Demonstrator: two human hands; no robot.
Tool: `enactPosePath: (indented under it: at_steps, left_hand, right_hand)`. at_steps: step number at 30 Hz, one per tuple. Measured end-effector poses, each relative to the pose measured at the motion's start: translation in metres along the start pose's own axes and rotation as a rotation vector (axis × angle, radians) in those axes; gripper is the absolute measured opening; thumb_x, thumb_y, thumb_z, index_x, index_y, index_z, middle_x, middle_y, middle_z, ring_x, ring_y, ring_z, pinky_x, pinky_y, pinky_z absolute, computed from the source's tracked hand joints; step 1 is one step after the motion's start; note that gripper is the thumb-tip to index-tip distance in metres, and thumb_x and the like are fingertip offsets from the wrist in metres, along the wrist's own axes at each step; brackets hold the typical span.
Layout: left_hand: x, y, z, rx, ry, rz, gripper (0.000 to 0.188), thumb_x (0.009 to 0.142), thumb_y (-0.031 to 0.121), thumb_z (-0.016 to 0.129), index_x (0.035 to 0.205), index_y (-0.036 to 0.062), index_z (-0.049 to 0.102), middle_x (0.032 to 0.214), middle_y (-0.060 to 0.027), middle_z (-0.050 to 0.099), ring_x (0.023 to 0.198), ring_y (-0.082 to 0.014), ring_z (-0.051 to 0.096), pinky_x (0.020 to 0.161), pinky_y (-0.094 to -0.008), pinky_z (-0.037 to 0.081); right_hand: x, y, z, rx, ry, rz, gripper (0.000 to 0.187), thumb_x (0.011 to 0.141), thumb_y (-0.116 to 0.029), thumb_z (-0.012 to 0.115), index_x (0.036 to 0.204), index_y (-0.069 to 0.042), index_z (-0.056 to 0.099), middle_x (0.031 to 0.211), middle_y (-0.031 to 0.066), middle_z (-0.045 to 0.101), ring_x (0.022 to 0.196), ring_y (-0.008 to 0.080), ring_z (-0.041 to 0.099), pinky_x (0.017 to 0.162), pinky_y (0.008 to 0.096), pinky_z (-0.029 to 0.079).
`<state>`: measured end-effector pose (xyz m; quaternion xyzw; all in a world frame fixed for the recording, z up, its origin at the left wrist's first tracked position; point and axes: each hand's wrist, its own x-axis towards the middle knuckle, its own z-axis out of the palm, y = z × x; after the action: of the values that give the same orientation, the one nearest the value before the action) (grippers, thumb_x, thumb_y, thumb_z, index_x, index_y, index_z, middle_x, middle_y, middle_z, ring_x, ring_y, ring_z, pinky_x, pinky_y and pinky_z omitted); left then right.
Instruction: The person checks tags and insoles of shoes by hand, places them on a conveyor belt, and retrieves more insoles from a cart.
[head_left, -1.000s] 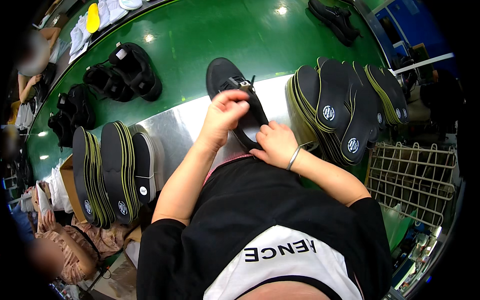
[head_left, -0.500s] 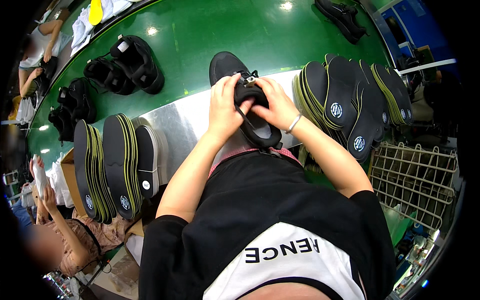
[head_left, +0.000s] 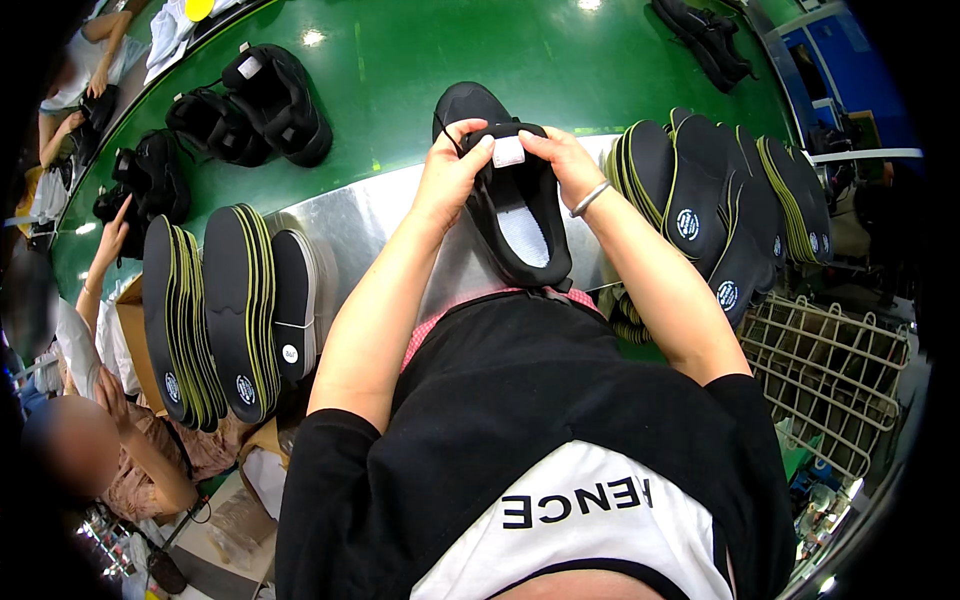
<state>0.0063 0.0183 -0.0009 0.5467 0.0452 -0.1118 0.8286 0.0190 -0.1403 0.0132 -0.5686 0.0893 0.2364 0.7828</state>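
A black shoe (head_left: 472, 104) lies in front of me, toe pointing away and heel near my waist. Its tongue is pulled up and folded back, so a white label (head_left: 508, 152) on the inner side faces me. My left hand (head_left: 450, 172) pinches the tongue's left edge between thumb and fingers. At the opposite edge my right hand (head_left: 568, 170), with a bracelet on the wrist, grips the tongue too. Through the wide opening a pale inner sole (head_left: 523, 238) shows at the heel end. The laces are mostly hidden behind the tongue.
Stacked black insoles with yellow-green edges stand at left (head_left: 232, 320) and right (head_left: 690, 200) of a metal plate (head_left: 372, 225). Black shoes (head_left: 278, 105) sit on the green belt (head_left: 420, 45). A wire basket (head_left: 830, 380) is at right; co-workers are at left.
The tongue has been lifted and folded back, exposing its label and the shoe's inside. My hands have shifted from inside the opening to the tongue's two edges. A co-worker's hand now reaches toward the left shoes.
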Motion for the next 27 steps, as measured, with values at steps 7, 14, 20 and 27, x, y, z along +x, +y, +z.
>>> enactPosePath:
  at_steps: [7, 14, 20, 27]
  left_hand:
    - [-0.001, -0.002, -0.002, 0.013, 0.005, -0.014, 0.031, 0.077, 0.013, 0.060, 0.105, 0.0033, 0.050, 0.089, -0.0045, 0.057, 0.079, -0.0103, 0.053, 0.070, -0.0215, 0.043]
    - [-0.010, 0.004, 0.001, 0.238, 0.013, 0.126, 0.026, 0.081, 0.012, 0.054, 0.105, 0.0044, 0.050, 0.097, -0.0052, 0.053, 0.087, -0.0125, 0.049, 0.078, -0.0244, 0.040]
    - [-0.031, 0.016, 0.012, 0.714, 0.055, 0.376, 0.031, 0.081, 0.013, 0.051, 0.108, 0.0000, 0.044, 0.097, -0.0126, 0.053, 0.090, -0.0203, 0.051, 0.080, -0.0288, 0.039]
    - [-0.043, -0.012, 0.011, 1.015, 0.166, 0.455, 0.055, 0.069, 0.010, 0.060, 0.117, -0.0005, 0.036, 0.110, -0.0183, 0.045, 0.105, -0.0330, 0.039, 0.092, -0.0376, 0.029]
  right_hand:
    - [-0.003, 0.000, 0.005, 0.040, 0.015, -0.007, 0.019, 0.078, -0.018, 0.057, 0.087, -0.001, 0.057, 0.081, 0.0050, 0.059, 0.071, 0.0123, 0.055, 0.065, 0.0244, 0.044]
    - [0.011, 0.023, 0.007, -0.312, 0.122, -0.474, 0.024, 0.070, -0.018, 0.056, 0.065, 0.006, 0.055, 0.055, -0.0006, 0.050, 0.057, 0.0066, 0.044, 0.050, 0.0270, 0.039]
    - [-0.032, -0.030, 0.008, -0.989, -0.088, -0.301, 0.043, 0.075, -0.031, 0.056, 0.105, -0.001, 0.048, 0.105, 0.0191, 0.048, 0.102, 0.0320, 0.044, 0.088, 0.0350, 0.036]
    - [-0.030, -0.117, -0.058, -1.336, 0.004, -0.497, 0.045, 0.075, -0.033, 0.054, 0.106, 0.000, 0.049, 0.106, 0.0183, 0.051, 0.102, 0.0305, 0.047, 0.088, 0.0363, 0.037]
